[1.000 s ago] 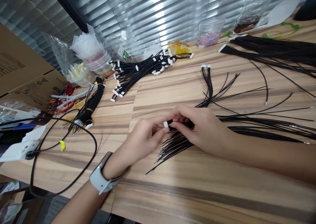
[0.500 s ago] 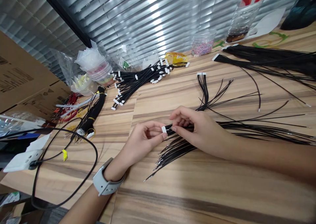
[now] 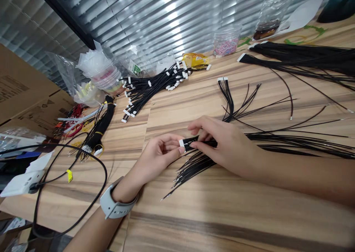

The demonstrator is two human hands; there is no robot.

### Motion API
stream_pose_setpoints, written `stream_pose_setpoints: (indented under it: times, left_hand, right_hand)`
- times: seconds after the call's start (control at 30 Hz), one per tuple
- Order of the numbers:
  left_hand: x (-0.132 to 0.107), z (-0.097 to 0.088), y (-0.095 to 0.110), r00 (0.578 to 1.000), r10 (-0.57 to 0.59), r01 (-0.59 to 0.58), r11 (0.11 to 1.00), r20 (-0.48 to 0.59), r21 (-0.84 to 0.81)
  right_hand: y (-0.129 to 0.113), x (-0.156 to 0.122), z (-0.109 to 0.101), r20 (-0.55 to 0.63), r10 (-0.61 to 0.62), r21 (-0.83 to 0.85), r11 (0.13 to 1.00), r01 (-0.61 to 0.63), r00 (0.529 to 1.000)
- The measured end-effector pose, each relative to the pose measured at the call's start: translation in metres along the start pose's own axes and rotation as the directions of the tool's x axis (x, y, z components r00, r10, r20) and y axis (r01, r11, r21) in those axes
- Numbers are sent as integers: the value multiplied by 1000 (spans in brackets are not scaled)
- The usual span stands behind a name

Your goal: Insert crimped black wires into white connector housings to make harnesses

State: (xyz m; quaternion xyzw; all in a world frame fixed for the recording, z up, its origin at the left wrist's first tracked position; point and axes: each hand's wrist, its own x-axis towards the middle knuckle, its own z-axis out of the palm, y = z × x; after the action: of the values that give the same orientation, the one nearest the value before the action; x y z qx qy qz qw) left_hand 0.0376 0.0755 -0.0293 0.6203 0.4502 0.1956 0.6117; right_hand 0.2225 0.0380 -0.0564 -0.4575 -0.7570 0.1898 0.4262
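My left hand (image 3: 163,154), with a grey watch on the wrist, pinches a white connector (image 3: 182,144) between thumb and fingers. Several black wires run from that connector toward my right hand (image 3: 215,135). Thumb and forefinger of the right hand close on a black wire (image 3: 188,143) just beside the connector; its tip is too small to make out. Beneath the right hand lies a fan of loose black wires (image 3: 194,170) with small metal terminals at their ends. Just beyond it rests another black wire harness (image 3: 229,100) with a white connector.
Finished-looking harnesses (image 3: 158,85) are piled at the back. Right of them stand a jar of pink bands (image 3: 226,44) and a bottle (image 3: 267,26). More black wire bundles (image 3: 305,59) lie at far right. A looped black cable (image 3: 104,185) and power socket (image 3: 23,181) are at left.
The view has shifted slightly. Both hands stay at the connector, with the right fingers now a little farther from its white housing and more wire showing between.
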Motion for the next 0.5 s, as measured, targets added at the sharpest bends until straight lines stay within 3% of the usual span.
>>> stream_pose_setpoints:
  times: [0.13, 0.23, 0.4, 0.5]
  left_hand:
    - [0, -2, -3, 1000, -16, 16, 1000, 16, -16]
    - [0, -3, -4, 1000, -12, 12, 1000, 8, -14]
    - [1, -3, -3, 999, -27, 26, 999, -37, -26]
    - [1, -3, -1, 999, -31, 30, 999, -27, -27]
  right_hand:
    - [6, -3, -1, 106, -158, -154, 973, 173, 982]
    - [7, -4, -1, 167, -206, -212, 948, 239, 964]
    - [6, -2, -1, 64, -278, -305, 909, 284, 958]
    - [8, -3, -1, 79, -337, -360, 868, 342, 938]
